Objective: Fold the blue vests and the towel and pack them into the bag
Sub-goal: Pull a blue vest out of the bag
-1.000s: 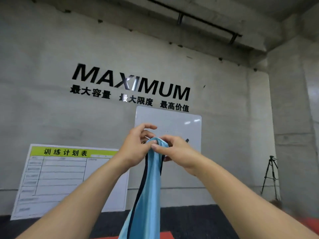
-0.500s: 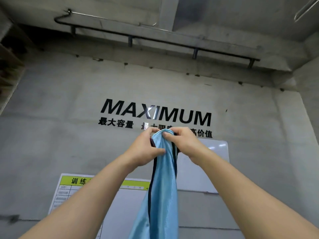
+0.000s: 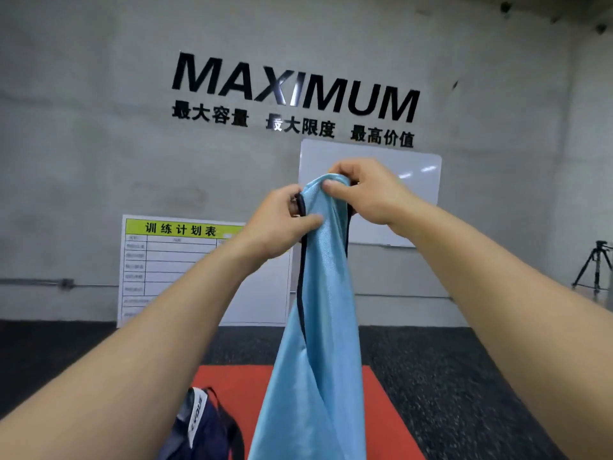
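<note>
A grey wall [image 3: 99, 127] backs a red mat [image 3: 381, 410] where the bag [image 3: 199, 429] lies; left hand [image 3: 278, 224] and right hand [image 3: 368, 194] both pinch the hanging blue vest [image 3: 321, 327].

1. My left hand [image 3: 282, 224]: bare, no glove, no ring or strap seen.
2. My right hand [image 3: 371, 194]: bare too, no glove; short trimmed thumbnail shows.
3. Both forearms bare wrist to frame edge, no sleeves, cuffs, watch or bands visible.
4. Nothing worn on either wrist.
5. Upper arms, shoulders, torso out of frame, so can't tell what clothing I've got on.
</note>
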`<state>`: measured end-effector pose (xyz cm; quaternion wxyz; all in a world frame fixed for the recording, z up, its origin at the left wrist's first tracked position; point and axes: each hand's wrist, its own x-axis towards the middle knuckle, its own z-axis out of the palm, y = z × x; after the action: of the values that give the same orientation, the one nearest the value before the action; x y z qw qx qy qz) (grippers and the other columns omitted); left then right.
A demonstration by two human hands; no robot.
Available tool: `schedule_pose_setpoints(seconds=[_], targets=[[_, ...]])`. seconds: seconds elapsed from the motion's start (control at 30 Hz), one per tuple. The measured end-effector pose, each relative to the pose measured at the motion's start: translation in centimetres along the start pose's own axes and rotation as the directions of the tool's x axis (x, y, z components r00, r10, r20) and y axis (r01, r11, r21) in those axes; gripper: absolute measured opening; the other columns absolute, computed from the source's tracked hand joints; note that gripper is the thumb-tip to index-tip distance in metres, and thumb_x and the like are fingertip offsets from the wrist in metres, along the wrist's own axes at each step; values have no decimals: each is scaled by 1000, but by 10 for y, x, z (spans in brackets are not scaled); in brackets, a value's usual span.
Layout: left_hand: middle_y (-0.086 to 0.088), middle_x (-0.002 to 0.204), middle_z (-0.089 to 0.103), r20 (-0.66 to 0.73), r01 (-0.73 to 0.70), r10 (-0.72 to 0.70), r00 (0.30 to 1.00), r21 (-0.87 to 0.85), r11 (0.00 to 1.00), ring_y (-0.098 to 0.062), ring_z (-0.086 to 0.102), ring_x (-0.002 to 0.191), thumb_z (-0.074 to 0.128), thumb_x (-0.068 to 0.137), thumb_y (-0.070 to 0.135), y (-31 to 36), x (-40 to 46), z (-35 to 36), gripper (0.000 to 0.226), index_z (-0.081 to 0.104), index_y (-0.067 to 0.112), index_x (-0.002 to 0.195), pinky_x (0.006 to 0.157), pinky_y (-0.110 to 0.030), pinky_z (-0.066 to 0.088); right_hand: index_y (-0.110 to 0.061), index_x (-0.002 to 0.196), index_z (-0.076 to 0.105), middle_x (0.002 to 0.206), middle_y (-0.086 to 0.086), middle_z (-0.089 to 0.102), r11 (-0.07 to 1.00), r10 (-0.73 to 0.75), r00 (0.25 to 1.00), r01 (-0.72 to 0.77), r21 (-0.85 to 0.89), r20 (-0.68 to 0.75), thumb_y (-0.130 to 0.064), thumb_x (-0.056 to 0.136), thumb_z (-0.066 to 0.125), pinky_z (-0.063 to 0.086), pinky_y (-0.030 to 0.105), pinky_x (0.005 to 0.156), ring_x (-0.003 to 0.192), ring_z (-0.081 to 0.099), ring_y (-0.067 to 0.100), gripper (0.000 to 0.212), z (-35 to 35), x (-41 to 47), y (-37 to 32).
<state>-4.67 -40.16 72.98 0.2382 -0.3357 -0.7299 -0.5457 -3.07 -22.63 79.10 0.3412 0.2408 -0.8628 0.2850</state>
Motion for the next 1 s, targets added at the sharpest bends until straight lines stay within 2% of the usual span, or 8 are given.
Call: schedule_pose_setpoints(seconds=[0.1, 0.23, 0.37, 0.43, 0.57, 0.8, 0.9, 1.0], targets=[[-7, 92, 76, 82, 122, -125, 989, 42, 992, -10, 67, 74, 59, 82, -10, -46, -26, 26, 35, 67, 11, 108, 66, -21, 55, -23, 88, 67, 76, -7, 63, 999, 12, 1000, -13, -45, -11, -27, 100, 62, 54, 34, 64, 68, 57, 10, 13, 20, -15, 30], [1, 82, 73, 174, 229, -295, 940, 320, 919, -15, 63, 69, 56, 71, -2, -123, -50, 42, 27, 67, 13, 89, 62, -28, 51, -19, 91, 67, 79, -7, 62, 993, 90, 996, -90, -73, 1, -26, 101, 61, 38, 12, 52, 67, 52, 6, 14, 22, -27, 68], [0, 81, 65, 170, 221, -418, 893, 642, 734, -27, 62, 80, 51, 65, 4, -168, -69, 32, 22, 59, 13, 82, 60, -32, 46, -17, 92, 68, 82, 0, 65, 980, 181, 983, -184, -79, -34, -27, 101, 61, 44, 29, 63, 73, 55, 15, 15, 4, -34, 108], [2, 84, 64, 159, 227, -453, 877, 695, 682, -26, 61, 83, 50, 63, 3, -175, -72, 20, 24, 58, 18, 80, 63, -36, 52, -20, 89, 68, 89, 9, 69, 968, 227, 972, -232, -99, -55, -29, 100, 61, 49, 35, 68, 77, 58, 19, 16, -10, -35, 125], [6, 85, 57, 129, 190, -453, 882, 783, 592, -24, 58, 84, 55, 71, 0, -170, -60, -13, 31, 50, 30, 74, 60, -30, 38, -20, 86, 68, 91, 14, 70, 951, 274, 954, -288, -116, -119, -30, 100, 62, 47, 36, 67, 74, 57, 22, 18, -36, -37, 148], [-3, 94, 69, 54, 176, -243, 969, 544, 820, -25, 67, 77, 59, 84, -8, -116, -42, -65, 29, 64, 18, 93, 69, -36, 55, -15, 92, 69, 99, 24, 68, 934, 294, 942, -319, -160, -161, -34, 100, 62, 41, 37, 69, 77, 55, 26, 22, -67, -52, 159], [6, 69, 62, 10, 184, -213, 977, 467, 865, -8, 45, 48, 52, 92, -7, -97, -46, -73, 26, 67, 14, 89, 43, -18, 37, -12, 93, 68, 101, 27, 67, 932, 294, 940, -322, -169, -172, -35, 101, 61, 38, 38, 70, 77, 53, 26, 25, -80, -63, 153], [15, 63, 58, 7, 183, -207, 978, 440, 879, -3, 43, 53, 54, 99, 4, -82, -51, -72, 24, 72, 15, 86, 47, -17, 34, -14, 93, 69, 101, 25, 67, 929, 297, 939, -327, -176, -176, -35, 100, 62, 39, 38, 69, 78, 54, 27, 23, -91, -77, 145]])
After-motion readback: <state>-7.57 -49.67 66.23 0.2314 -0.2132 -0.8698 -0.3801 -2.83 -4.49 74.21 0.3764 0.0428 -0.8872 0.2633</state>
